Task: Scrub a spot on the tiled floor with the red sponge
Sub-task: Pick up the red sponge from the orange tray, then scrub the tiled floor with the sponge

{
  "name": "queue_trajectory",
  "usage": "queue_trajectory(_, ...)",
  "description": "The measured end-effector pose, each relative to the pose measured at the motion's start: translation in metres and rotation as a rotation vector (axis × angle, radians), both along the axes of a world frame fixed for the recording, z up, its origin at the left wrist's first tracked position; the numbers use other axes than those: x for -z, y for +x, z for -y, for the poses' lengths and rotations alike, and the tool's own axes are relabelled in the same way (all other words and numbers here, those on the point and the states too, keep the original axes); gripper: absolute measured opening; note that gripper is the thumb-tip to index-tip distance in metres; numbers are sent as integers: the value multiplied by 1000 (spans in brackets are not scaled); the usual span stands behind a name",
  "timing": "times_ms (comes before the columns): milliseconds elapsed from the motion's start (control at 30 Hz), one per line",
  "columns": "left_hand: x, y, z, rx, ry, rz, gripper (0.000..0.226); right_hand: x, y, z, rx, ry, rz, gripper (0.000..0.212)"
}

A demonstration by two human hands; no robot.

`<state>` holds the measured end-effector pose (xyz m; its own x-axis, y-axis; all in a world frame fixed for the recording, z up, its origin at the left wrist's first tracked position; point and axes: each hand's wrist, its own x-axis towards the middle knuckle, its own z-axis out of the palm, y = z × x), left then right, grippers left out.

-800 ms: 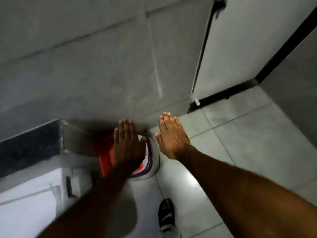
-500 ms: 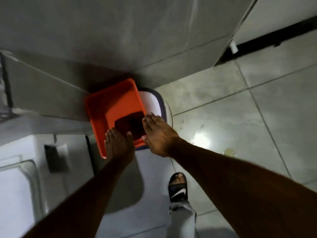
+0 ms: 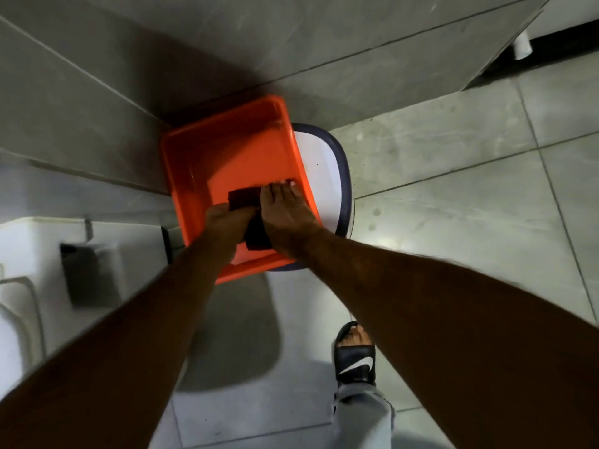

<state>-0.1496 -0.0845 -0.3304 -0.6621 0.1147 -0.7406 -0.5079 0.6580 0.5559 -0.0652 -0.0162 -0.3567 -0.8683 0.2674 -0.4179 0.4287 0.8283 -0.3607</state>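
Nearest us, a foot in a black slide sandal [image 3: 355, 356] stands on the grey tiled floor [image 3: 453, 176]. Beyond, our left hand [image 3: 227, 225] and right hand [image 3: 287, 210] both grasp the dark red sponge [image 3: 243, 198] inside the orange rectangular plastic basin [image 3: 227, 150], towards its near right corner.

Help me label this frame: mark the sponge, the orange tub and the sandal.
sponge [image 3: 243, 198]: head view, on its dark upper part showing between the two hands.
orange tub [image 3: 240, 150]: head view, on the bare inner floor.
sandal [image 3: 356, 354]: head view, on the black strap over the foot.
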Motion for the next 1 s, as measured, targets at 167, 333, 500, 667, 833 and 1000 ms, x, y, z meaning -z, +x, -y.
queue_trajectory(167, -51, 9, -15, 38, 201, 12, 37, -46, 29, -16, 370, -487, -318, 72)
queue_trajectory(333, -100, 64, -36, 195, 360, 157, 39, -88, 113, -34, 936, -672, -565, 56)
queue_trajectory(500, -93, 189, -80, 302, 495, 455, 40, -80, 253, -72, 1564, -1363, -567, 67)
queue_trajectory(667, -5, 336, -115, 667, 300, 209, 30, -13, 404, -81, 1818, -1175, -625, 29)
queue_trajectory(833, 108, 440, -118, 1222, 140, -96, 53, 92, 513, -58, 1980, -986, -577, 37)
queue_trajectory(1000, 206, 458, -84, 1656, 104, -511, 70, 188, 579, -28, 1955, -798, -394, 40)
